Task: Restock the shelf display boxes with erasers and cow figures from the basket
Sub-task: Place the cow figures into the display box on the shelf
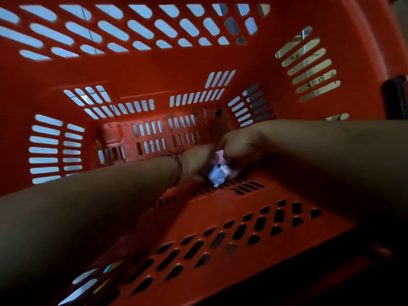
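Observation:
I look down into a deep red slotted basket (pixel 167 69). Both my arms reach to its bottom. My left hand (pixel 195 163), with a red string around the wrist, and my right hand (pixel 239 146) meet over a small cluster of white and pink figures (pixel 218 172), blurred, likely cow figures. The right hand's fingers curl down onto the pink part; the left hand's fingers press against the cluster from the left. Which hand carries the weight I cannot tell. No erasers or shelf boxes are in view.
The basket's walls rise on all sides, with pale floor showing through the slots. A black handle part (pixel 395 98) sits outside the right wall. The rest of the basket floor (pixel 154 133) looks bare.

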The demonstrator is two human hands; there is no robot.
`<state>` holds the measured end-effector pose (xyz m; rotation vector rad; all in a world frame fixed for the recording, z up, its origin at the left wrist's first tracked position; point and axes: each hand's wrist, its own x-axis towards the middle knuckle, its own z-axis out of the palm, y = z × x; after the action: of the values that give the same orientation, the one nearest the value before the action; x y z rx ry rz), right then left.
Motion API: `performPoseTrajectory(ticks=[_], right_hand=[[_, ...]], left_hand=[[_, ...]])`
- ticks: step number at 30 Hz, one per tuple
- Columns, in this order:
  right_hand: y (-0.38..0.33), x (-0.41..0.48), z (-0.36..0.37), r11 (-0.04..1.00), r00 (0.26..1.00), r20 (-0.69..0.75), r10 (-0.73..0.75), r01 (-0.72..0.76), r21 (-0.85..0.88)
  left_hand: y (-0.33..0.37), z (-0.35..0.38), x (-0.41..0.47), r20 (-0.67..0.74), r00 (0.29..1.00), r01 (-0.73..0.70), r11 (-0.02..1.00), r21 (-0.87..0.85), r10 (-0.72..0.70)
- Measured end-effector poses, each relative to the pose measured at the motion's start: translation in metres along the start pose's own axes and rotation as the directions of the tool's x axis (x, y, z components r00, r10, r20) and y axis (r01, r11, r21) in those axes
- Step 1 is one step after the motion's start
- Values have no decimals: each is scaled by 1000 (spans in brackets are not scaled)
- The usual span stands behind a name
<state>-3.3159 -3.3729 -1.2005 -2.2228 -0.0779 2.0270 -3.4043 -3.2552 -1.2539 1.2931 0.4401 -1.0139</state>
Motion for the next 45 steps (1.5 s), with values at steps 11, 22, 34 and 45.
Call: performPoseTrajectory(ticks=[11, 22, 34, 45], right_hand=[[-15, -5, -18, 984, 991, 124, 54, -74, 160], [-18, 2, -22, 998, 999, 5, 49, -50, 38], [-50, -44, -54, 996, 993, -87, -74, 69, -62], [-31, -223, -28, 898, 759, -551, -346, 439, 41]], left_hand=[[0, -12, -8, 324, 942, 217, 900, -379, -91], [-5, -32, -13, 357, 927, 253, 899, -356, -120], [48, -59, -44, 190, 977, 165, 914, -371, -100], [145, 13, -178, 5, 976, -209, 939, -274, 219]])
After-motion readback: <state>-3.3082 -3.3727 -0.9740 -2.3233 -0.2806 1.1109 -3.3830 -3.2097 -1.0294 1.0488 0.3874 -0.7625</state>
